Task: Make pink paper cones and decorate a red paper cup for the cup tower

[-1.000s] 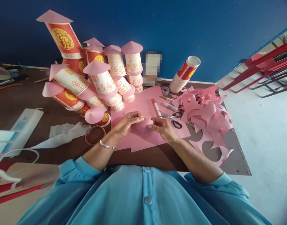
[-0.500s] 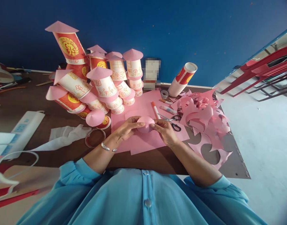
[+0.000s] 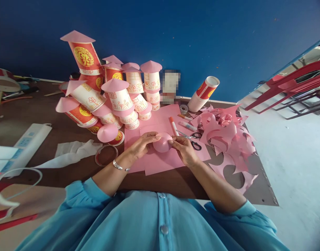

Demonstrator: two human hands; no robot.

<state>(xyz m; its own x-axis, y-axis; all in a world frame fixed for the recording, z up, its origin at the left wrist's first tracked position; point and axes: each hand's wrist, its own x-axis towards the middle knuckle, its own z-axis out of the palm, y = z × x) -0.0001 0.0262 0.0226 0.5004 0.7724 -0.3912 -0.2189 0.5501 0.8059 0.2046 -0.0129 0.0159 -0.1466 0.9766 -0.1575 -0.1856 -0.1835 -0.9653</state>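
Left hand (image 3: 143, 144): its fingers are pinching the left edge of the cone (image 3: 162, 144).
Right hand (image 3: 185, 150): its fingers are pinching the opposite edge.
Cone: it is pink, held between both hands, over the pink sheets (image 3: 160, 164).
Scissors (image 3: 190, 137): they lie just beyond the right hand, near the marker (image 3: 174, 126).
Towers (image 3: 120, 100): they stand left on the surface (image 3: 162, 183), with pink roofs (image 3: 115, 84).
Scraps (image 3: 229, 137): heaped at right.

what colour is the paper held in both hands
The held paper is pink, best seen in the head view.
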